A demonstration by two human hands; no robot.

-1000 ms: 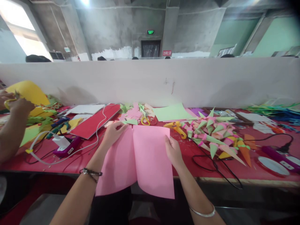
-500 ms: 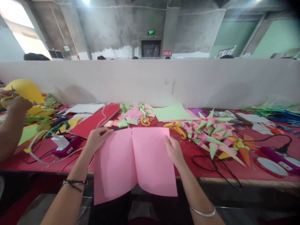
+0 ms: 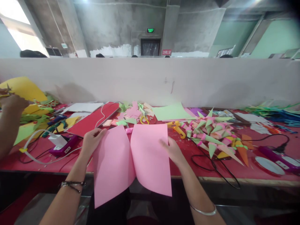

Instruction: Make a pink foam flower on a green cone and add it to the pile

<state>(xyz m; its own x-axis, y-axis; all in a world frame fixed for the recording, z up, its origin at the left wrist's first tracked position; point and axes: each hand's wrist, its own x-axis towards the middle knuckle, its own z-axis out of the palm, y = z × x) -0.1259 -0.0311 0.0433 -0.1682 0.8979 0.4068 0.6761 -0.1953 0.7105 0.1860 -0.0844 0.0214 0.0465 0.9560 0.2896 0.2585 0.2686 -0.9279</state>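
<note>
A pink sheet (image 3: pixel 113 165) hangs over the table's front edge, parted from the top down the middle, its two halves curling apart. My left hand (image 3: pixel 92 142) pinches the upper left edge of the left half. At the upper right edge of the other half, my right hand (image 3: pixel 173 150) grips the paper with the thumb in front. Just behind the sheet lie a yellow glue gun (image 3: pixel 178 128), yellow-handled scissors (image 3: pixel 144 118) and pink and green paper scraps (image 3: pixel 132 112).
Small paper cones (image 3: pixel 212 131) are heaped at the right, beside black cables and a purple power strip (image 3: pixel 276 159). Another power strip (image 3: pixel 64 146) with a white plug lies left. A co-worker's hand (image 3: pixel 15 101) holds scissors and yellow paper at far left.
The split down the pink sheet has widened at the top, and the halves curl more. My left hand has shifted a little left and down. The co-worker's hand and yellow paper have moved left.
</note>
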